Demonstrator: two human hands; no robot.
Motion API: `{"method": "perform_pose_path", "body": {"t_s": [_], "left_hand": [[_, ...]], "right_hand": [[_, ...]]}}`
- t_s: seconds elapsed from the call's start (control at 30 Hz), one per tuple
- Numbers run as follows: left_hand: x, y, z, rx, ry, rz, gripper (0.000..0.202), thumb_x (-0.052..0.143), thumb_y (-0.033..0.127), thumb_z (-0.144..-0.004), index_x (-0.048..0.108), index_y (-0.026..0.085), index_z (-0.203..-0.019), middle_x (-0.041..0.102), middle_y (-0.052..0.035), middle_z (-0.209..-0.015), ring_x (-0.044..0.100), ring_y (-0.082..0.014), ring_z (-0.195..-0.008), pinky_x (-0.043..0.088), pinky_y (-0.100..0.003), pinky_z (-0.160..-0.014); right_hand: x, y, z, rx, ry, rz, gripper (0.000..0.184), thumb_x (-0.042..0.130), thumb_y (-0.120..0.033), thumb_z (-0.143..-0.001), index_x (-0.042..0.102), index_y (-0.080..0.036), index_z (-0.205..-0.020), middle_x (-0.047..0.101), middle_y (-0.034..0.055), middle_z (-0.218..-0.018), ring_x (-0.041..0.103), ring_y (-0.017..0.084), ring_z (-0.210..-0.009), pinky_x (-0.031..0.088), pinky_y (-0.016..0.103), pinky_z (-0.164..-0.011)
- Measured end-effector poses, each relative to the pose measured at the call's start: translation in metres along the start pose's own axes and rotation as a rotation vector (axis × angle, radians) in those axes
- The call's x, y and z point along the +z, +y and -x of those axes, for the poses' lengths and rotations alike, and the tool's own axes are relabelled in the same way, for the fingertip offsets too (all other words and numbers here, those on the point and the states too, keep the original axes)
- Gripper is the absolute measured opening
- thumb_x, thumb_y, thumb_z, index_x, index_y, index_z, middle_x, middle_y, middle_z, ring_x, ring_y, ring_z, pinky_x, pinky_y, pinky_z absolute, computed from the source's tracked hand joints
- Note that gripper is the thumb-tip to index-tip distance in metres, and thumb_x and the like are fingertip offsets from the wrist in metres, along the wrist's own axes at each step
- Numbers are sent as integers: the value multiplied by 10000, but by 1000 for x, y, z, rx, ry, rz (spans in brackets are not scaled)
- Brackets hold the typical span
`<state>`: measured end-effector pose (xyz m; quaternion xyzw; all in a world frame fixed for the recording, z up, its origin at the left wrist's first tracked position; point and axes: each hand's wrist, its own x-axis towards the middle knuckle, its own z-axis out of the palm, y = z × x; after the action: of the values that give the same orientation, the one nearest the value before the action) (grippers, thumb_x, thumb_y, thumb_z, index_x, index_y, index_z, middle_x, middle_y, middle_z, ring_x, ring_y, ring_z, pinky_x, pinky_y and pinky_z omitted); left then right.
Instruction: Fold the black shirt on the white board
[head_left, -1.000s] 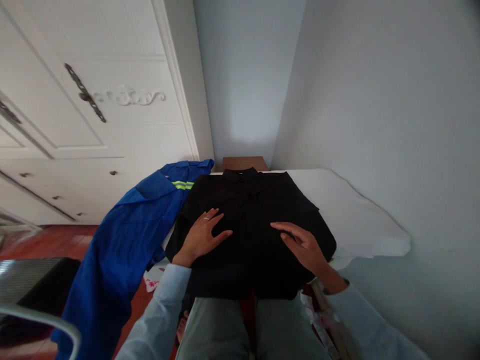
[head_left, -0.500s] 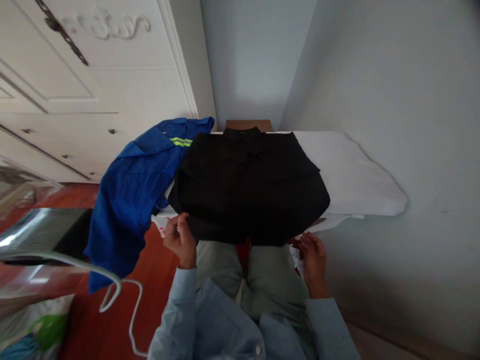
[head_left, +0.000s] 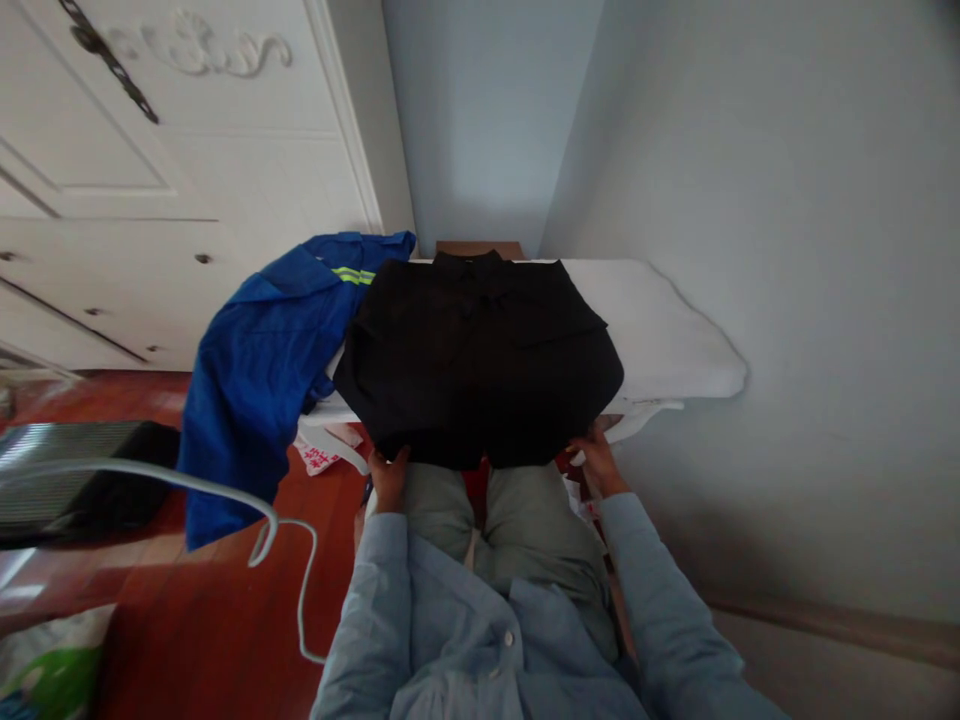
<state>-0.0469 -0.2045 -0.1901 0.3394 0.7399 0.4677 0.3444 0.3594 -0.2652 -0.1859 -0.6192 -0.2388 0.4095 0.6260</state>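
Two grips closed on black shirt (head_left: 480, 360) hem, left hand (head_left: 390, 476), right hand (head_left: 594, 458) — white board (head_left: 675, 340) beneath

Left grip (head_left: 390, 478): held low and forward, back turned up, fingers curled away out of sight; whether it clasps cannot be told.
Right grip (head_left: 595, 458): about level with the left and well apart from it, fingertips hidden.
Wrists: both roughly straight, bare just past the cuffs.
Arms: both stretched forward and down, slightly bent at the elbows, in light blue sleeves, converging a little towards the front.
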Motion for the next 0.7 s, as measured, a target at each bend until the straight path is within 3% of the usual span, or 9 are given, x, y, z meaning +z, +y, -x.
{"method": "perform_pose_path", "body": {"t_s": [0.17,0.33,0.47,0.6,0.7], "left_hand": [[-12,-4,-5,-171,63,217,330,770,263,-595,670,158,-891,656,-9,-758,658,-184,-739,552,-335,-737],[-24,-6,5,-304,38,399,236,776,252,-721,655,150,-896,629,24,-734,594,-116,-631,524,-277,-636],[-36,1,11,-269,10,505,214,691,362,-868,656,153,-904,672,-25,-878,645,-144,-793,562,-301,-724],[-41,8,10,-217,-17,594,214,617,400,-801,660,190,-804,698,-50,-856,680,-206,-879,579,-344,-790],[-37,7,9,-170,17,528,227,620,419,-782,641,193,-775,666,-45,-746,676,-219,-819,580,-372,-760]], "right_hand": [[-19,-2,23,74,-8,85,423,857,-310,-500,727,-196,-885,759,10,-836,678,235,-840,534,399,-851],[-36,-14,60,162,-79,108,473,886,-480,-582,770,-162,-911,784,56,-866,710,244,-802,556,398,-822],[-44,-33,79,237,-92,-29,498,919,-481,-584,773,-198,-966,795,49,-976,732,237,-868,586,347,-811],[-43,-43,75,265,-28,-202,504,901,-459,-637,750,-222,-1056,787,42,-1072,737,226,-928,607,311,-775],[-41,-34,65,268,52,-231,387,878,-389,-675,749,-197,-985,796,45,-980,740,217,-854,603,283,-681]]}}
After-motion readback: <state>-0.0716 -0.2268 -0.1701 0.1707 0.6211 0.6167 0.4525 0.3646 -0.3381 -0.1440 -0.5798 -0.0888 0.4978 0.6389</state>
